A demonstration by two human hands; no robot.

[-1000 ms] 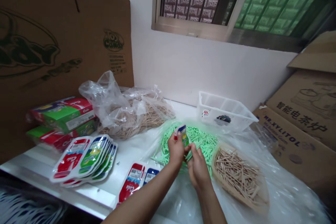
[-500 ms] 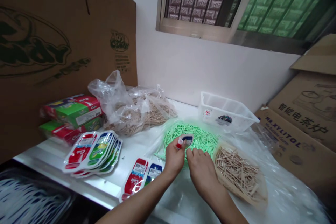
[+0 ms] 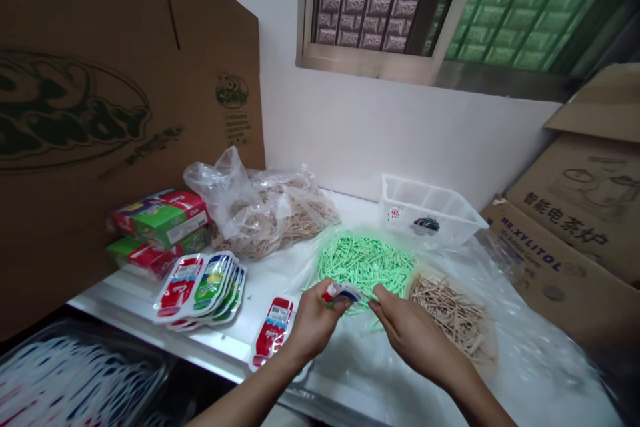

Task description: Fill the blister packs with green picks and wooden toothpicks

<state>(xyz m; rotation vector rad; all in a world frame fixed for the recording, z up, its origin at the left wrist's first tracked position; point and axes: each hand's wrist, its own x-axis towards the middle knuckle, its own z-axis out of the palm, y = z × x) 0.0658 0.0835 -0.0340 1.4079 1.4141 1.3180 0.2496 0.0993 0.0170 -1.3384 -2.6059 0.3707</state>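
Note:
My left hand [image 3: 313, 320] is closed on a small printed packet [image 3: 341, 292] with red, white and blue on it, held low over the clear plastic sheet [image 3: 525, 373]. My right hand [image 3: 407, 330] is closed in a pinch right beside the packet, fingertips at its edge; what it pinches is too small to make out. Just behind both hands lies a heap of green sticks [image 3: 365, 260]. To its right a shallow tray holds tan wooden sticks [image 3: 453, 310].
A fanned stack of flat packets [image 3: 205, 283] and a loose red one [image 3: 273, 333] lie at the left. Behind them are boxed cartons [image 3: 160, 227], a bag of wooden sticks [image 3: 270, 213], a white basket [image 3: 425, 213] and cardboard boxes [image 3: 565, 240] at the right.
Both hands dropped from above the green heap toward me, and the packet went from upright to lying nearly flat. The view swung slightly left.

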